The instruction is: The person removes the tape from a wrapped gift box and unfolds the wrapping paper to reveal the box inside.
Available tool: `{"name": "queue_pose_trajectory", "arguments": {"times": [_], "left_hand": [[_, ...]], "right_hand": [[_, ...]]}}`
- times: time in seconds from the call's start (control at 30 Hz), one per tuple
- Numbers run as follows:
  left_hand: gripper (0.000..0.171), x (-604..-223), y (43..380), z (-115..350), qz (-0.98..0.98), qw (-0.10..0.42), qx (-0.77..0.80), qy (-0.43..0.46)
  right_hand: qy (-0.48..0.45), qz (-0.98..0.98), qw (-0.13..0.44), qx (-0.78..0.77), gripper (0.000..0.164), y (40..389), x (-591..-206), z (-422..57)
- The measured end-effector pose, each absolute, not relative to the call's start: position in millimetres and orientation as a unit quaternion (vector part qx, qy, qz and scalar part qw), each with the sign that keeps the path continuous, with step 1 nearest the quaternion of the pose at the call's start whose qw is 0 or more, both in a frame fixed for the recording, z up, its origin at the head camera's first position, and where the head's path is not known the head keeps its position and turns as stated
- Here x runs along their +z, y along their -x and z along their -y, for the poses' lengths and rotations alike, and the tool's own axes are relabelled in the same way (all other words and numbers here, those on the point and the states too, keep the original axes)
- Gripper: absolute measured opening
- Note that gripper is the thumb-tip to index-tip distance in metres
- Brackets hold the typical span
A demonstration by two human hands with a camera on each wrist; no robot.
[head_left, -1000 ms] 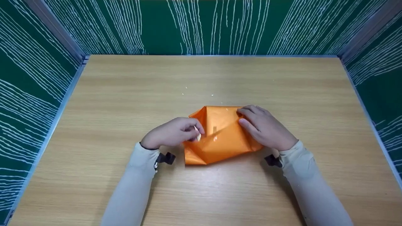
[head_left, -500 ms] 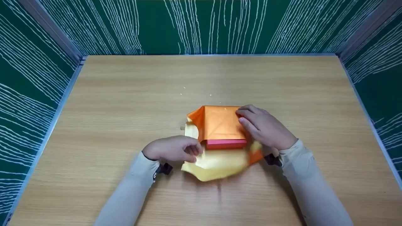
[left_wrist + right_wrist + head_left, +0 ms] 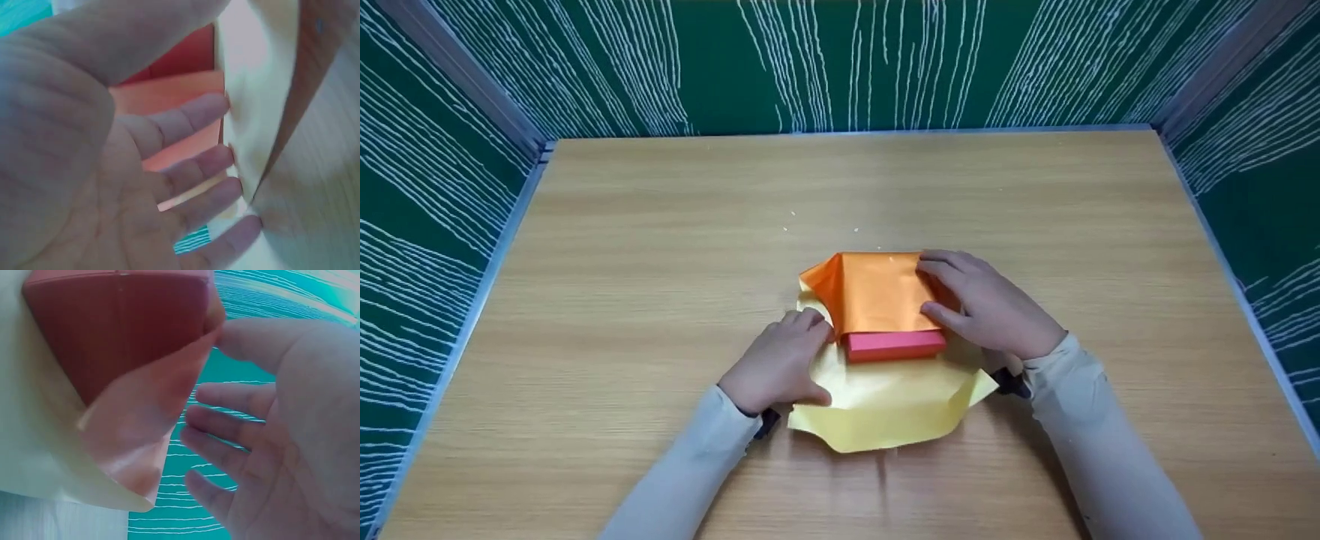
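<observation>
A pink-red box [image 3: 896,346] lies partly wrapped near the middle of the table. Wrapping paper [image 3: 881,292], orange outside and pale yellow inside, covers its top, while the near flap lies unfolded with its yellow side up. My left hand [image 3: 784,360] is at the left side of the paper; in the left wrist view its spread fingertips [image 3: 225,154] rest on the pale inner side. At the right edge of the covered box is my right hand [image 3: 997,307]. In the right wrist view its thumb touches an orange fold [image 3: 146,405], with the other fingers extended apart from it.
The wooden table [image 3: 660,225] has a few tiny white scraps [image 3: 785,229] beyond the paper. Green panels with white lines [image 3: 885,67] stand along the back and both sides.
The near flap has come down toward the front, baring the box's pink-red front side. My left hand let go of the flap and moved to the left paper edge. The right hand stayed in place.
</observation>
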State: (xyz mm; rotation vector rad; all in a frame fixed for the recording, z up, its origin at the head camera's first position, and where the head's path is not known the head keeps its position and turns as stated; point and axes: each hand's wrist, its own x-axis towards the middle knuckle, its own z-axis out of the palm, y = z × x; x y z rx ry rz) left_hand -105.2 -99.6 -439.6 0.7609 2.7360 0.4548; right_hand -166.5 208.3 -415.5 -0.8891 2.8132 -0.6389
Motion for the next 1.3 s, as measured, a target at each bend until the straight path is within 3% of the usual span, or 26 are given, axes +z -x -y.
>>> {"name": "queue_pose_trajectory", "arguments": {"times": [0.13, 0.27, 0.3, 0.4, 0.5, 0.63, 0.77, 0.9, 1.13, 1.23, 1.3], "left_hand": [[0.095, -439.9, 100.1, 93.4, -0.952, 0.13, 0.116, -0.251], [0.109, -441.0, 100.2, 91.6, -0.953, 0.136, 0.119, -0.244], [0.112, -441.1, 100.8, 91.4, -0.953, 0.137, 0.123, -0.242], [0.117, -441.2, 102.2, 91.0, -0.951, 0.145, 0.137, -0.237], [0.118, -440.8, 103.1, 90.2, -0.95, 0.149, 0.147, -0.23], [0.118, -440.2, 103.3, 88.6, -0.952, 0.152, 0.146, -0.224], [0.115, -439.4, 103.7, 86.9, -0.953, 0.148, 0.136, -0.225], [0.107, -437.4, 103.4, 84.9, -0.956, 0.139, 0.121, -0.23], [0.113, -438.5, 105.6, 84.6, -0.955, 0.151, 0.103, -0.234], [0.099, -436.7, 109.3, 90.9, -0.948, 0.163, 0.114, -0.248], [0.079, -434.2, 115.2, 96.4, -0.943, 0.168, 0.129, -0.257]], "right_hand": [[0.323, -0.92, 0.014, -0.223, 0.054, 163.4, -411.4, -208.2], [0.391, -0.878, -0.006, -0.275, 0.013, 159.6, -408.0, -211.7], [0.411, -0.865, 0.002, -0.288, 0.01, 158.8, -407.4, -213.4], [0.444, -0.841, 0.051, -0.305, 0.037, 156.6, -404.6, -219.5], [0.436, -0.842, 0.117, -0.296, 0.047, 155.7, -401.4, -226.6], [0.402, -0.852, 0.197, -0.272, 0.03, 156.7, -399.7, -234.1], [0.382, -0.86, 0.23, -0.249, 0.014, 158.7, -400.9, -237.6], [0.353, -0.879, 0.205, -0.247, 0.011, 162.3, -401.4, -239.7], [0.294, -0.909, 0.083, -0.283, 0.046, 176.6, -418.5, -226.4], [0.311, -0.904, 0.048, -0.29, 0.056, 184.4, -433.9, -222.9], [0.325, -0.901, 0.035, -0.285, 0.06, 188.7, -443.1, -222.8]]}}
